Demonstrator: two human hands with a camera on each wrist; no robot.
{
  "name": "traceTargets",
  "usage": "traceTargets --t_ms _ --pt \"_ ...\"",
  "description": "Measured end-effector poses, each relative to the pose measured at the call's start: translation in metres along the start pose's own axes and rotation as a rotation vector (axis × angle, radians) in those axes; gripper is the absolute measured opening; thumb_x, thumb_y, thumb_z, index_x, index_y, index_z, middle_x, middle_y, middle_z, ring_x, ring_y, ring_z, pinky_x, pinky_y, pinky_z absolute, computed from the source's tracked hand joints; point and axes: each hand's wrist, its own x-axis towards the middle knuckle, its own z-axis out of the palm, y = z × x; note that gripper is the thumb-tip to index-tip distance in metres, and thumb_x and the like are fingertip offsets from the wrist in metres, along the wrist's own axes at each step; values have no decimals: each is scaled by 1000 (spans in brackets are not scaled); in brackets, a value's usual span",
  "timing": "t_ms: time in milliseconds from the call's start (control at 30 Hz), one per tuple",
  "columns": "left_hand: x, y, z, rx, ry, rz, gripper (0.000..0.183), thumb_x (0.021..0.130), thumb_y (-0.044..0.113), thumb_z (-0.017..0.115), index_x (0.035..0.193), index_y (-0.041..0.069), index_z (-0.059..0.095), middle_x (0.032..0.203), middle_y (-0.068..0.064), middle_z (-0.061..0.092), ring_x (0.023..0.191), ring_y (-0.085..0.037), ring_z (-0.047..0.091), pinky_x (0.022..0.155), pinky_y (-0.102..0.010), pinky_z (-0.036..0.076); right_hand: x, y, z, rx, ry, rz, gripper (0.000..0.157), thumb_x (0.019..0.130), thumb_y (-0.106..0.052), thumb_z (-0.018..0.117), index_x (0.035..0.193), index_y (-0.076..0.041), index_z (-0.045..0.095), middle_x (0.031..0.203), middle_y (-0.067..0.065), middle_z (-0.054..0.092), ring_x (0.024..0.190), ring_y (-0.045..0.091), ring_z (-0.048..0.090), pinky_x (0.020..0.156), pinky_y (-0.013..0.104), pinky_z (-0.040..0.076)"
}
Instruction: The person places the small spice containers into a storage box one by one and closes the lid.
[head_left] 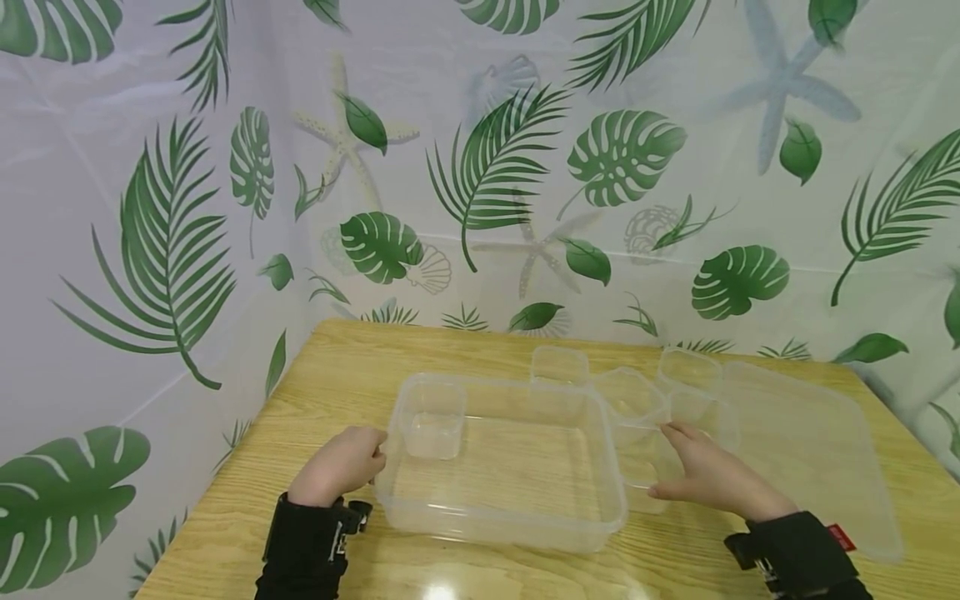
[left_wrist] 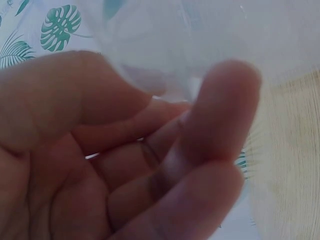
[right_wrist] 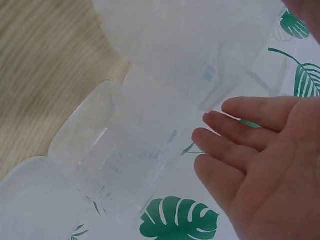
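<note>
A large clear plastic container (head_left: 498, 529) stands on the wooden table, with a small clear plastic box (head_left: 435, 437) inside at its far left corner. My left hand (head_left: 341, 462) is at the container's left side, fingers curled about its edge; the left wrist view shows thumb and fingertips at the clear plastic wall (left_wrist: 165, 50). Just right of the large container, my right hand (head_left: 716, 475) reaches toward a small clear box (head_left: 637, 462), thumb and forefinger spread apart. In the right wrist view its fingers (right_wrist: 225, 145) extend fairly straight beside clear boxes (right_wrist: 110, 145).
Several more small clear boxes cluster behind and right of the large container, among them one at the back (head_left: 560, 367) and another (head_left: 690, 371) farther right. A large flat clear lid (head_left: 817, 467) lies at the right. Leaf-printed sheets (head_left: 480, 167) hang behind and at the left.
</note>
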Motion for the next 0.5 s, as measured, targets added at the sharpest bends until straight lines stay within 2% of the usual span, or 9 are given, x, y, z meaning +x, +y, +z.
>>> traceTargets --t_ms 233,500 --pt "0 0 -1 3 0 -8 23 84 -3 48 63 7 45 53 -1 39 47 -11 36 47 -24 28 2 -4 4 -24 38 -36 91 68 -43 72 126 17 34 125 36 33 113 49 32 85 54 33" --pt "0 2 0 -13 -10 -18 22 85 -2 48 64 7 47 54 -1 44 47 -12 41 47 -25 31 4 -4 6 -24 44 -40 92 66 -43 73 124 18 35 123 37 34 112 51 31 85 56 31"
